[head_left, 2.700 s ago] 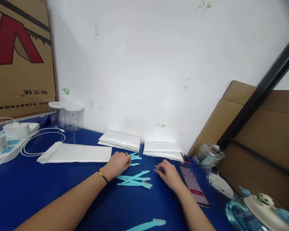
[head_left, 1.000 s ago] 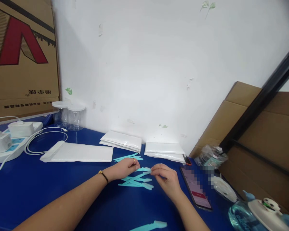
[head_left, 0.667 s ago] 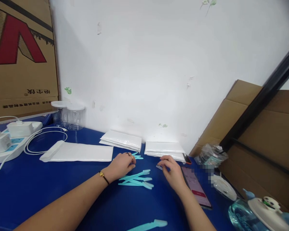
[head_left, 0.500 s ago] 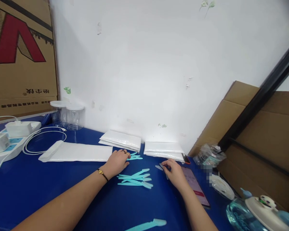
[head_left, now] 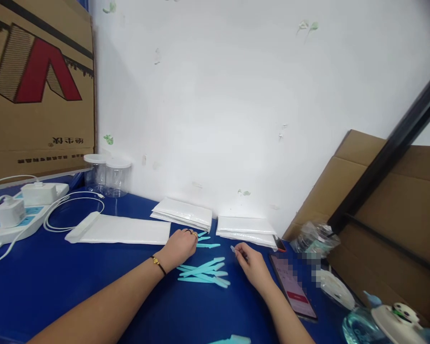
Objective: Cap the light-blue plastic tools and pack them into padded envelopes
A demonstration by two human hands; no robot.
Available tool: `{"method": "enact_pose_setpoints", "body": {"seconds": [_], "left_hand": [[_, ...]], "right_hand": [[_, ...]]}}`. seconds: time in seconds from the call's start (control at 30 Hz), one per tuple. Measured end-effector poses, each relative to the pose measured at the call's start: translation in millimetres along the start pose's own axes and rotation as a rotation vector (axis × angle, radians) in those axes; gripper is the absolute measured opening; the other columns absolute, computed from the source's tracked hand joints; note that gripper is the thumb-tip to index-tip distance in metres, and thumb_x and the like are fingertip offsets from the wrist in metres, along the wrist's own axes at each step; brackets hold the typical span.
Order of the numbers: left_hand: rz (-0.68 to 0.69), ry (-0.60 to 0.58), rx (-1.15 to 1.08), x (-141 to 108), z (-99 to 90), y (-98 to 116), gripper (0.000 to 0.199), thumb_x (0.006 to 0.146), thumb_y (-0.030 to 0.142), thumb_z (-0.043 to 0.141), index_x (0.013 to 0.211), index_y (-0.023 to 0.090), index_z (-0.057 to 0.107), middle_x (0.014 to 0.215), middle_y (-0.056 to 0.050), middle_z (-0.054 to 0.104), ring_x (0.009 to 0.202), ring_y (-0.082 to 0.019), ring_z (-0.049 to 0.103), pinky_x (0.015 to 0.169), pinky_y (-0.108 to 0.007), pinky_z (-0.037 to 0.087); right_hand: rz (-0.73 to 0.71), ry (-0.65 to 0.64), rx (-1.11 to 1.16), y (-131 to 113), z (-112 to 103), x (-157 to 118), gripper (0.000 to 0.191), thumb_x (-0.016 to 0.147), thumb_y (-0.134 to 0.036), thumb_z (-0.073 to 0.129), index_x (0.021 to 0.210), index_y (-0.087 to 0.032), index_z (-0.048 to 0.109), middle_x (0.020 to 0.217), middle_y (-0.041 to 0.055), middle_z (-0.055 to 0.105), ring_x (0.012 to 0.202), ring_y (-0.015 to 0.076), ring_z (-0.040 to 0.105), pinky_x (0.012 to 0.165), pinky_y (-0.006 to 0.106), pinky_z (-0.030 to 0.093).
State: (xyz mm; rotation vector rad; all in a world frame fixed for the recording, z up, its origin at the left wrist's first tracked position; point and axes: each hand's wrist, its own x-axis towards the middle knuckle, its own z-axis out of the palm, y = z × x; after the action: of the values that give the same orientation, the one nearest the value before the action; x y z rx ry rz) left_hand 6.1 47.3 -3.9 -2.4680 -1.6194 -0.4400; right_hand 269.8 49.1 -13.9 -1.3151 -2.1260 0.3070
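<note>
Fingers of the left hand (head_left: 182, 247) are bunched close around the handle of a turquoise razor (head_left: 209, 245), whose head points right. Fingers of the right hand (head_left: 252, 265) are curled with a narrow gap; a small clear strip (head_left: 232, 249) shows at their tips, but whether they grip it cannot be told.

From the left edge of the blue surface (head_left: 75, 286): a white power strip (head_left: 62, 190) carries two plugged-in chargers (head_left: 10, 213), with a white cable (head_left: 100, 196) looped beside it. Two lidded clear jars (head_left: 117, 180) stand at the far left corner, near a large cardboard box (head_left: 39, 124). A long white bag (head_left: 125, 230) lies flat, reaching to just behind the left hand. Folded white packets (head_left: 182, 212) sit in two stacks along the far edge, by the wall (head_left: 208, 95).

More razors lie partly hidden behind the left hand; a crossed pile spreads in front, and another, toward the near edge, is cut off. Right of the right hand lies a phone (head_left: 296, 295). Toward the right edge, a blue bottle (head_left: 361, 328) is partly visible.
</note>
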Motion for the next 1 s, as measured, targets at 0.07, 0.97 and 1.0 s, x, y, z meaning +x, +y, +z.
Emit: {"method": "enact_pose_setpoints", "body": {"seconds": [0.07,0.97,1.0], "left_hand": [[-0.034,-0.029,-0.093,-0.8,-2.8,2.5,0.023,0.091,0.02,0.031,0.086,0.014,0.053,0.075,-0.008,0.062,0.07,-0.02,0.058,0.063,-0.03,0.039],[0.191,-0.065,-0.267,-5.7,-13.2,10.7,0.038,0.095,0.043,0.027,0.082,0.019,0.052,0.079,-0.003,0.054,0.07,-0.016,0.052,0.063,-0.026,0.037],[0.197,-0.063,-0.266,-5.8,-13.2,11.4,0.037,0.095,0.043,0.027,0.082,0.019,0.052,0.078,-0.003,0.054,0.07,-0.016,0.052,0.063,-0.027,0.036]], "right_hand": [[0.024,0.043,0.141,0.5,-0.5,-0.4,0.027,0.088,-0.041,0.045,0.087,-0.021,0.063,0.072,0.0022,0.064,0.063,0.0159,0.056,0.059,0.025,0.043],[0.026,0.085,0.557,-10.9,-7.5,-3.7,0.027,0.081,-0.041,0.061,0.094,-0.02,0.068,0.092,0.0078,0.067,0.084,0.0214,0.061,0.076,0.032,0.049],[0.014,0.074,0.551,-12.1,-6.9,-3.8,0.025,0.081,-0.04,0.061,0.094,-0.02,0.069,0.091,0.0074,0.067,0.083,0.0208,0.061,0.075,0.032,0.049]]}}
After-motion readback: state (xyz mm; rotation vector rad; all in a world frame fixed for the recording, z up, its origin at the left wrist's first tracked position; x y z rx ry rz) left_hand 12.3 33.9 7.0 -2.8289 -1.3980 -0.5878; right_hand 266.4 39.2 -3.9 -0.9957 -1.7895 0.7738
